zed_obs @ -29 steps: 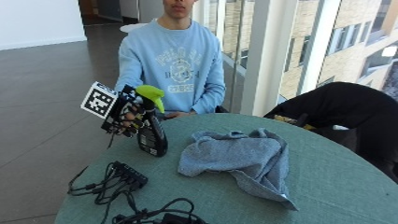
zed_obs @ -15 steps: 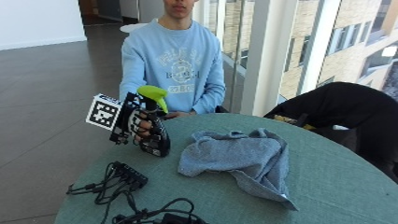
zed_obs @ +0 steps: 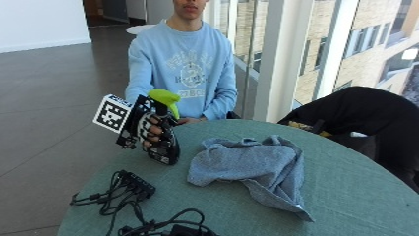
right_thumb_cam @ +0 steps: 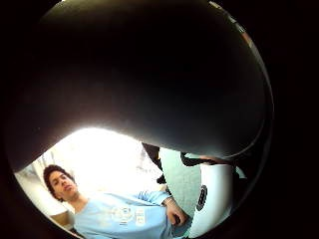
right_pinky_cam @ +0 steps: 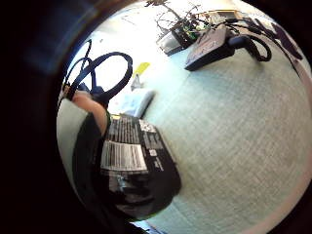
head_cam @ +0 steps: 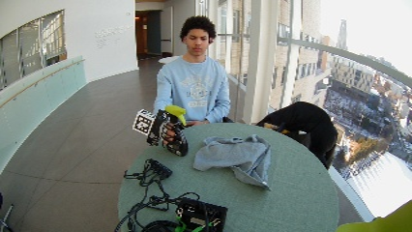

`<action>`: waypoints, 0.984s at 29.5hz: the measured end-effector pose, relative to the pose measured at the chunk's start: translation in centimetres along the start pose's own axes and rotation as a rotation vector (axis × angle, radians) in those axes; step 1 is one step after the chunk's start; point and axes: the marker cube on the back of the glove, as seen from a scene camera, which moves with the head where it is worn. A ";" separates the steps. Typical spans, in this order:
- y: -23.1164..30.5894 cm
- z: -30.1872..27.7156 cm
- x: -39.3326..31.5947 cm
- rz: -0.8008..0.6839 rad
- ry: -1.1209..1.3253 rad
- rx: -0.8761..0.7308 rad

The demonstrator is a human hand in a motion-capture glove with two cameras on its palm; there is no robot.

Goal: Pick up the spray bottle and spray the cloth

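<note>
- The table [zed_obs: 340, 196] lies under my hand; the grey cloth [zed_obs: 252, 167] sits crumpled on it, just beside my hand on the nozzle side.
- My gloved right hand [zed_obs: 152, 129] curls its fingers round the spray bottle [zed_obs: 164, 132], carried tilted, base near the tabletop.
- Pick-up looks done; next I must aim the green nozzle at the cloth and squeeze the trigger.
- Since half a second ago the bottle has edged closer to the cloth.
</note>
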 end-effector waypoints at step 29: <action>-7.5 3.9 -10.9 0.105 0.598 -0.520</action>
